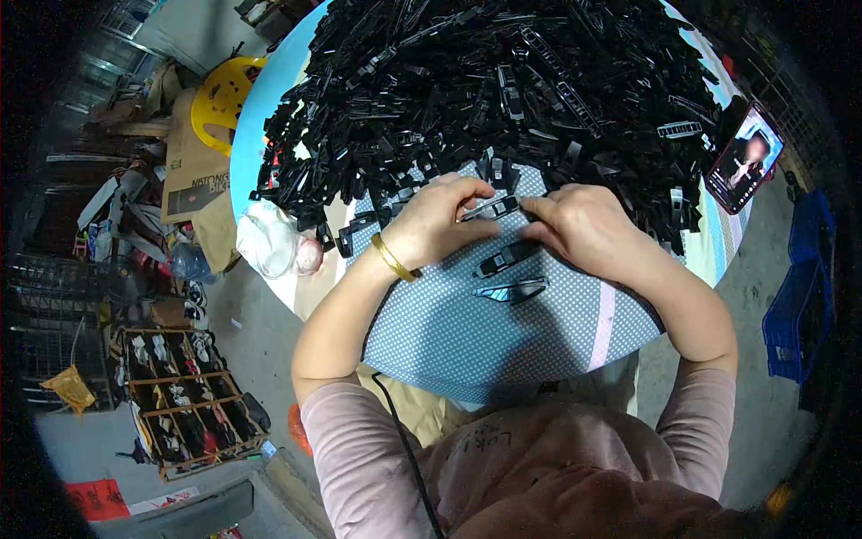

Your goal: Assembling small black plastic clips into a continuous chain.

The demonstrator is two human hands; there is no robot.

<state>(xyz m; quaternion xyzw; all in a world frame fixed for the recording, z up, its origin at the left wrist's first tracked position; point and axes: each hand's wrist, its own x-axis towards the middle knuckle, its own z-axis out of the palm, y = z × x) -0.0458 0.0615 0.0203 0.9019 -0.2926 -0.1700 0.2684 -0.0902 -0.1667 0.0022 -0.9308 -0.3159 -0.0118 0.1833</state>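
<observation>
A small oblong black-and-silver plastic piece [496,208] sits between my two hands, near the front edge of a big heap of black parts [449,99]. My left hand [429,220], with a gold bangle at the wrist, pinches its left end between thumb and forefinger. At the other end, the thumb and fingers of my right hand [582,226] close on the piece; the fingertips are partly hidden. Just below, a similar dark piece [505,259] lies on the patterned cloth [431,332]. Closer to me rests a slim, glossy black piece [510,291].
A phone [745,157] with a lit screen stands at the table's right edge. By my left forearm is a white plastic bag [266,238]. Beyond the table are a yellow stool [215,103], a shoe rack [184,404] and a blue crate [799,287]. A black cable [404,440] runs down my front.
</observation>
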